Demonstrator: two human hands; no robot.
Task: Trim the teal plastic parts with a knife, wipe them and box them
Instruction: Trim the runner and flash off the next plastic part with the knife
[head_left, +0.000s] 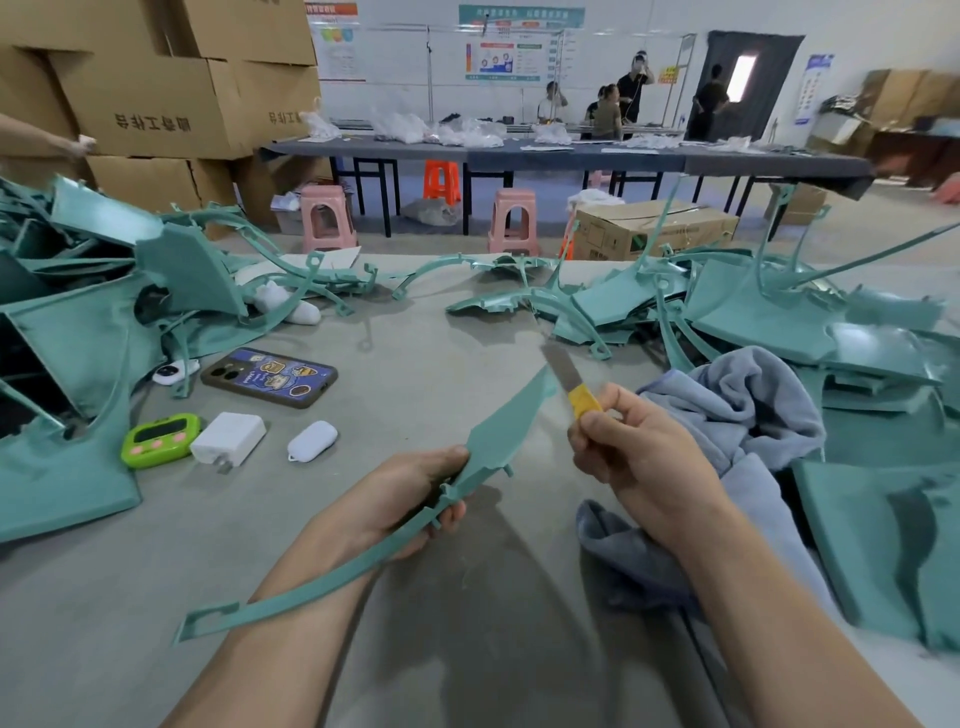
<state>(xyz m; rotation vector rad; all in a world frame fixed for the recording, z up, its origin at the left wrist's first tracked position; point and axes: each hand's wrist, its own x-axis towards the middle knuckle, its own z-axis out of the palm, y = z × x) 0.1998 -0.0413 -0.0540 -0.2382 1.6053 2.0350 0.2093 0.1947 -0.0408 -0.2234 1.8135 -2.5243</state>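
My left hand (415, 493) grips a long curved teal plastic part (498, 436) near its middle; its thin tail runs down left over my forearm and its wide pointed end rises toward the knife. My right hand (639, 452) holds a knife (569, 382) by its yellow handle, the grey blade pointing up and left, its base touching the part's tip. A grey-blue cloth (748, 415) lies under and behind my right hand. Heaps of teal parts lie at the left (78, 332) and right (779, 312) of the table.
A phone (270, 376), a green timer (161, 439), a white charger (228, 436) and a white earbud case (311, 440) lie left of centre on the grey table (441, 623). Cardboard boxes (150, 98) are stacked at back left; a box (654, 228), stools and people stand beyond.
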